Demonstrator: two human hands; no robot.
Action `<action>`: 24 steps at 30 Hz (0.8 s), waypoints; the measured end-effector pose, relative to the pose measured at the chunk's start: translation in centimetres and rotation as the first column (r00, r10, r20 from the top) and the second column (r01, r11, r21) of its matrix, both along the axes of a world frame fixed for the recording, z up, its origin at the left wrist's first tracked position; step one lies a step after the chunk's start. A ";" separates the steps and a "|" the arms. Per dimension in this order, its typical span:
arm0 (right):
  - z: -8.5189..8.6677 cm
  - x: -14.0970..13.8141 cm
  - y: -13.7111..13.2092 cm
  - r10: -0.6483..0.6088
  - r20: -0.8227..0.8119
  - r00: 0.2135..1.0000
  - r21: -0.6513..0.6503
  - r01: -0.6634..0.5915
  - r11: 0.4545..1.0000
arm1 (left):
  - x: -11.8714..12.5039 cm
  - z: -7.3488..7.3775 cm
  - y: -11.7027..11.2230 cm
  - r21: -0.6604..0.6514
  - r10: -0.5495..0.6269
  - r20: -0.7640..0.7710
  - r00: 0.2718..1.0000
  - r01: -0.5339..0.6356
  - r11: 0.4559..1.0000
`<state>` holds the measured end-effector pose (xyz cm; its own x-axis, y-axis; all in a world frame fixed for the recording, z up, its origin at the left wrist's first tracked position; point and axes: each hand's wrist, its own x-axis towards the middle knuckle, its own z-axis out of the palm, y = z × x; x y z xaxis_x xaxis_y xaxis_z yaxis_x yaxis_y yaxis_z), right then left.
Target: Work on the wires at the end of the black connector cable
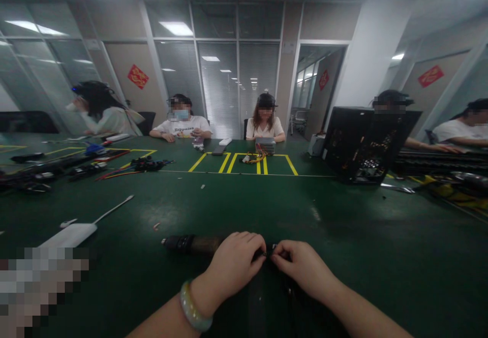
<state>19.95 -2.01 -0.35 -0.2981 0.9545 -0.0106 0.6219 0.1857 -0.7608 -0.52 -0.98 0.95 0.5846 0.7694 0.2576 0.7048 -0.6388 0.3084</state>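
Observation:
My left hand (238, 256), with a pale bangle (193, 307) at its wrist, has thumb and fingers closed in a pinch. Close by on the right, my right hand (299, 262) pinches too, the two sets of fingertips almost meeting. Between them is a small black piece (269, 251), too dark and small to name. Behind my left hand lies a dark cylindrical tool (194, 244) with a silver tip pointing left; my hand hides its right end. A thin dark strand (290, 291) seems to hang below my right hand.
A white power strip (70, 234) lies at left on the green table (244, 201). Cables and dark parts (141, 164) are farther back. A black computer case (369, 145) stands at right. Several people sit around the far side, one behind a grey box with coloured wires (265, 146).

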 end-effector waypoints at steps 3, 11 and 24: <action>0.1 0.0 0.0 0.002 -0.004 1.000 -0.006 -0.002 1.000 | 0.0 -0.1 0.0 -0.001 0.008 0.003 1.000 -0.008 1.000; -0.2 0.0 0.0 -0.005 0.009 1.000 0.008 0.005 1.000 | 0.0 -0.3 0.0 -0.003 0.014 0.007 1.000 -0.014 1.000; 0.1 -0.1 0.1 0.008 -0.046 0.999 -0.061 -0.011 0.998 | 0.1 0.0 0.0 0.017 0.001 0.017 1.000 -0.002 1.000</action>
